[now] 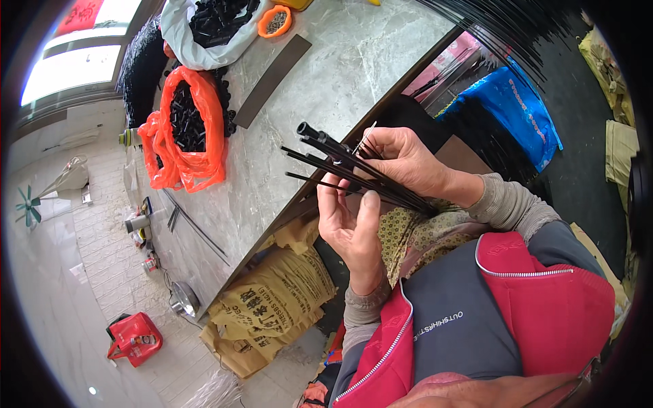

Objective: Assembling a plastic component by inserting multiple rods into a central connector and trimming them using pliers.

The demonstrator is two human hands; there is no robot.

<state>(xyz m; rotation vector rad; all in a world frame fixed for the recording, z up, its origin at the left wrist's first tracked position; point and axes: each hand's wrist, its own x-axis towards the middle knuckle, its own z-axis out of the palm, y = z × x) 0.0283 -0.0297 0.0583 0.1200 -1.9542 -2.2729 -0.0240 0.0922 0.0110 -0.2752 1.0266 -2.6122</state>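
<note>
Over the table's near edge I hold a bundle of thin black rods (381, 178), fanned apart at their far ends. A wider black tube end (307, 130) with an open mouth stands out among them. My left hand (354, 234) is closed round the rods from below, thumb toward me. My right hand (411, 162) is closed at the bundle from the other side, its fingertips pinched by a thin pale sliver (368, 136) and a small dark piece. What exactly sits between those fingertips is partly hidden. The rods' lower ends reach my patterned lap cloth (398, 234).
On the grey marbled table (340, 61) lie a red bag (216, 160) and a white bag (182, 51) of short black parts, an orange bowl (275, 22) of small bits and a dark flat strip (273, 80). Long black rods (503, 27) overhang the far right corner. Brown sacks (272, 309) stand below.
</note>
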